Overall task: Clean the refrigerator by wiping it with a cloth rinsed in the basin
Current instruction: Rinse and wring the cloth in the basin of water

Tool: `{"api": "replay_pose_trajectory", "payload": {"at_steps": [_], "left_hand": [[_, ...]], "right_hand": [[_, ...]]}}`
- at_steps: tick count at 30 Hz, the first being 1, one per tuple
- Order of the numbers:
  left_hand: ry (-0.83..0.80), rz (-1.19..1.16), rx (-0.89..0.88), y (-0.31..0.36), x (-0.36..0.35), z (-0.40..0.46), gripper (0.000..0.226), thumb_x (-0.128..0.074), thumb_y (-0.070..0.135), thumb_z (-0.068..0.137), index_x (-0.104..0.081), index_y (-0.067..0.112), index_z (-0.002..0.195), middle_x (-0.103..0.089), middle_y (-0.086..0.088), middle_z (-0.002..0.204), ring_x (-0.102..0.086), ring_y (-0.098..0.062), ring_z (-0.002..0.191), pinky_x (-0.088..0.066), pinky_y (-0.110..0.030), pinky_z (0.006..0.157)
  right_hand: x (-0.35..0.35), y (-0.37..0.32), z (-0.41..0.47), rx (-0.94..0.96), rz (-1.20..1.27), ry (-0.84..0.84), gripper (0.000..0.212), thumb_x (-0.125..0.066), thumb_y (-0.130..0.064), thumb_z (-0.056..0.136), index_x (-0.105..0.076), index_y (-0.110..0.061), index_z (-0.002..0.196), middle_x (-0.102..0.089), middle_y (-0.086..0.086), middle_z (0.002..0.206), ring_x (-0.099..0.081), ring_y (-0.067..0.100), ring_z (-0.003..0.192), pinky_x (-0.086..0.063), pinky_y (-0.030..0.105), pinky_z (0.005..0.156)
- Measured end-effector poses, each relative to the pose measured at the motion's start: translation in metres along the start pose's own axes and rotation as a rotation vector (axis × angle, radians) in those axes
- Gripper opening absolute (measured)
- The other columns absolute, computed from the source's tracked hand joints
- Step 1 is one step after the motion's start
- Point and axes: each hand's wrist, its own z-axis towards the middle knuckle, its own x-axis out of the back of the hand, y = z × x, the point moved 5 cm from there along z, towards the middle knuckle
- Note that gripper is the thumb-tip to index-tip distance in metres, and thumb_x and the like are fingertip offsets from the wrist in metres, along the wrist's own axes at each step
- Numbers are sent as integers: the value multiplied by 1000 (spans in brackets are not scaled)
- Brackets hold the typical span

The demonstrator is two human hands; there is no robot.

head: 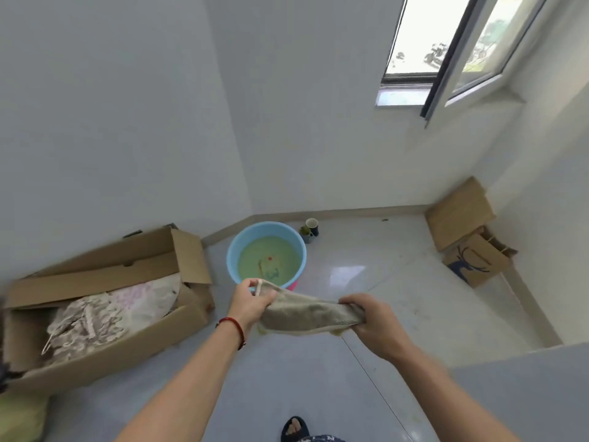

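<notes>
The cloth (pixel 306 314) is held stretched between both hands above the floor (pixel 350 298), just short of the basin (pixel 234 250). One end is pinched by the curled fingers of the left hand (pixel 250 303), where a small loop is seen at the corner; the other end is bunched inside the closed fist of the right hand (pixel 371 320). The basin is filled with yellowish-green water and stands near the wall, with cups (pixel 309 229) just beside it.

The cloth is judged soft, limp and light. It sags in the middle and is probably damp, though wetness cannot be confirmed from this blurred view. When soaked it would be heavier and would drip, so it is best gripped at both ends for wringing, as now. No risk of breakage is expected.

A dark deer-like mark is printed on the paper bag (pixel 475 263); no writing can be read there or on the box (pixel 105 263).
</notes>
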Motion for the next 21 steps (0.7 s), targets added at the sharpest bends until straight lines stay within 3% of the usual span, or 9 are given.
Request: {"api": "replay_pose_trajectory", "payload": {"at_steps": [3, 6, 9, 12, 16, 18, 21], "left_hand": [[17, 23, 16, 9, 25, 41, 65, -78, 24, 59, -61, 10, 120, -71, -13, 106, -71, -30, 96, -58, -44, 87], [28, 28, 21, 16, 37, 87, 47, -78, 8, 71, -65, 11, 116, -73, -12, 106, -71, -31, 100, -60, -48, 90], [115, 2, 74, 14, 48, 130, 30, -76, 23, 71, -72, 18, 100, -75, -9, 97, -71, -28, 91, -60, -48, 85], [184, 61, 151, 10, 53, 149, 3, -67, 18, 92, -69, 18, 90, -66, -3, 80, -59, -21, 75, -48, -35, 70], [272, 94, 242, -16, 48, 175, 19, -60, 20, 101, -61, 5, 90, -52, -3, 71, -51, -20, 68, -37, -32, 64], [266, 47, 254, -22, 37, 209, 15, -55, 22, 104, -61, 14, 93, -54, -8, 74, -53, -20, 70, -38, -32, 65], [318, -61, 256, -27, 20, 285, 13, -53, 33, 106, -64, 27, 105, -70, -10, 92, -68, -22, 85, -54, -41, 79]], "right_hand": [[-23, -17, 45, 32, -33, -74, 45, -72, -3, 79, -72, -21, 121, -61, -7, 117, -61, 12, 105, -39, 2, 83], [-30, -27, 94, 44, -29, -139, 51, -78, -25, 79, -67, -24, 129, -54, -10, 123, -56, 5, 108, -42, 6, 88], [-42, -36, 159, 74, -29, -293, 62, -78, -49, 80, -63, -25, 136, -51, -12, 129, -53, 5, 115, -46, 19, 100], [-57, -38, 229, 57, 18, -317, 43, -71, -34, 91, -68, -23, 132, -58, -8, 127, -54, 7, 117, -46, 29, 105], [-92, -19, 325, 1, 38, -309, 37, -60, -3, 89, -73, -18, 120, -69, 0, 123, -60, 12, 111, -49, 37, 106], [-111, -8, 372, -10, 46, -289, 37, -58, 3, 88, -75, -17, 114, -68, -1, 118, -56, 7, 103, -49, 34, 104], [-126, 12, 434, -34, 83, -172, 29, -60, 0, 86, -75, -19, 103, -67, -4, 108, -58, -1, 92, -51, 20, 91]]}}
